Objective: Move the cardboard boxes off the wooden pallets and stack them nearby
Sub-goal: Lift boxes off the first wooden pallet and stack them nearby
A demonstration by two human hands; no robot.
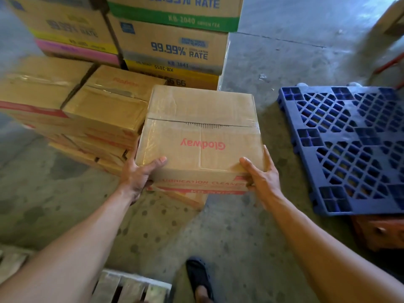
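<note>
Currently | left hand and right hand each grip a near corner of the cardboard box, thumbs on top | box stack just left | blue pallet right

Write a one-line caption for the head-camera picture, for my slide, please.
Left hand and right hand grip a taped Glodway box beside stacked boxes; a blue pallet lies nearby.

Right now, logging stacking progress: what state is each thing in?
Glodway box: taped shut, held at both near corners.
left grip: grips the box's near-left corner.
right grip: grips its near-right corner.
box stack: taped shut.
blue plastic pallet: visible part bare.
</note>
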